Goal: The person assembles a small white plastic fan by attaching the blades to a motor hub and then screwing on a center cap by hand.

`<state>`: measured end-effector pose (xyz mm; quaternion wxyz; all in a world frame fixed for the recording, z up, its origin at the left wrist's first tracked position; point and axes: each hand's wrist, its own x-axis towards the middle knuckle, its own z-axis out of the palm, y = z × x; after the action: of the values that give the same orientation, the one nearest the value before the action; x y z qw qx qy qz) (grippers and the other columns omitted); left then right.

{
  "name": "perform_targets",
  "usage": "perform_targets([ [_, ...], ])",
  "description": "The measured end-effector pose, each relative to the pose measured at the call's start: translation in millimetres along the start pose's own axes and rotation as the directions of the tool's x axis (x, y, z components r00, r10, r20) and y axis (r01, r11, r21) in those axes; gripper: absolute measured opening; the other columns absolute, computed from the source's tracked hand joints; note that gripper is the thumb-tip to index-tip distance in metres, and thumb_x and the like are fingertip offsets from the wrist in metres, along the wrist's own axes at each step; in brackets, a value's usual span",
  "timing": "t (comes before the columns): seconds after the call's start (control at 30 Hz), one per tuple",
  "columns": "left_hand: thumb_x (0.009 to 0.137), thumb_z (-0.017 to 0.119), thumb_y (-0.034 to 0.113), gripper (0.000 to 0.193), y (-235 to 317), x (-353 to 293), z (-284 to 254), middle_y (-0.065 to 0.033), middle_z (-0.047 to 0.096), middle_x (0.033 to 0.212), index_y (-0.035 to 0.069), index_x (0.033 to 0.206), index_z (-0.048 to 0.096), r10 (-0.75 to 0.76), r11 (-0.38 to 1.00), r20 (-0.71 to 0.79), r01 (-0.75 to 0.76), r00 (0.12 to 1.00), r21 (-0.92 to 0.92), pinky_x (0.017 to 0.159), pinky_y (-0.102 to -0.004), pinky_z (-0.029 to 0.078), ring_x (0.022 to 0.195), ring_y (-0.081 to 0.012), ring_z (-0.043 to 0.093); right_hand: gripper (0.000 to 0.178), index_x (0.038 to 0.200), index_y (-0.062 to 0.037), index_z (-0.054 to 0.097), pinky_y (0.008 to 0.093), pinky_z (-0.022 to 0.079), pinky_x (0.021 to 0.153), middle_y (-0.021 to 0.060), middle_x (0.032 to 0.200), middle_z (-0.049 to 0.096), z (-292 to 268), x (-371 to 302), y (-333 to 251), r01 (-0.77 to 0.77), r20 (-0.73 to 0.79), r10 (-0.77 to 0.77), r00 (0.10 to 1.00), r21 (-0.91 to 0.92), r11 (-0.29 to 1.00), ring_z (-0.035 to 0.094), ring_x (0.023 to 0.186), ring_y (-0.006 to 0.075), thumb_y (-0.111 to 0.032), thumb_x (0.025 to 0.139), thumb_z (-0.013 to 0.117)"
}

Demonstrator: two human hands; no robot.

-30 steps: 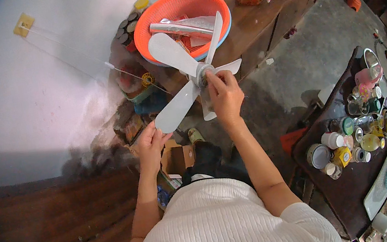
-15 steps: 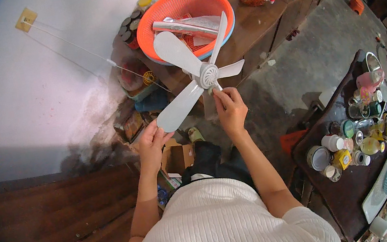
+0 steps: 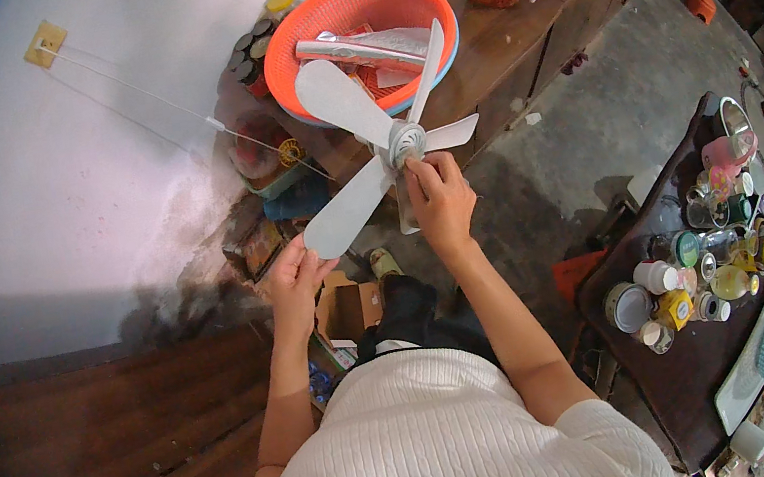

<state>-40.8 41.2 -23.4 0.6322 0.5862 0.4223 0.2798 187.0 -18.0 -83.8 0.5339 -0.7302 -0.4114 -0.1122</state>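
At centre frame, I hold up a pale grey five-bladed fan rotor (image 3: pixel 386 153): my left hand (image 3: pixel 298 274) pinches the tip of its lower-left blade, my right hand (image 3: pixel 440 197) grips near the ribbed round hub, below an orange basket (image 3: pixel 289 28).

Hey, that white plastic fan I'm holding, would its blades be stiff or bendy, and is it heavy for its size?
The white fan is probably light: the left hand carries one blade tip and the right hand pinches near the hub. Its blades look thin and flat, so they likely flex somewhat under a push. Held by one tip alone, it would probably sag or swing.
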Motion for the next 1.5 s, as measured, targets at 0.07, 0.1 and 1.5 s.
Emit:
perform_targets([
  [0.07, 0.106, 0.048, 0.007, 0.038, -2, 1, 0, -0.0126, 0.062, 0.134, -0.004, 0.142, 0.051, -0.005, 1.0, -0.006, 0.005, 1.0, -0.011, 0.103, -0.0385, 0.053, 0.12, -0.0222, 0.064, 0.019, 0.101, -0.014, 0.072, 0.0362, 0.053, 0.06, 0.0041, 0.09, 0.062, 1, -8, 8, -0.009, 0.012, 0.01, 1.0, -0.022, 1.0, 0.066, 0.078, 0.0243, -0.009, 0.083, 0.076],
  [0.1, 0.106, 0.048, 0.007, 0.038, -3, 2, -1, -0.0123, 0.063, 0.133, -0.004, 0.142, 0.051, -0.003, 1.0, -0.007, 0.003, 1.0, -0.019, 0.103, -0.0384, 0.053, 0.119, -0.022, 0.064, 0.018, 0.1, -0.014, 0.072, 0.036, 0.053, 0.06, 0.0041, 0.089, 0.062, 2, -12, 12, -0.013, 0.018, 0.014, 1.0, -0.033, 0.999, 0.066, 0.078, 0.0244, -0.01, 0.083, 0.076],
  [1.5, 0.106, 0.051, 0.011, 0.036, -8, 2, -1, -0.0123, 0.063, 0.131, -0.002, 0.14, 0.054, -0.006, 0.996, 0.015, 0.007, 1.0, -0.086, 0.104, -0.038, 0.054, 0.12, -0.0219, 0.063, 0.018, 0.106, -0.0123, 0.069, 0.0398, 0.055, 0.066, 0.007, 0.1, 0.062, 6, 5, -2, 0.028, 0.04, -0.026, 0.999, -0.05, 0.998, 0.066, 0.086, 0.0288, -0.016, 0.089, 0.074],
])
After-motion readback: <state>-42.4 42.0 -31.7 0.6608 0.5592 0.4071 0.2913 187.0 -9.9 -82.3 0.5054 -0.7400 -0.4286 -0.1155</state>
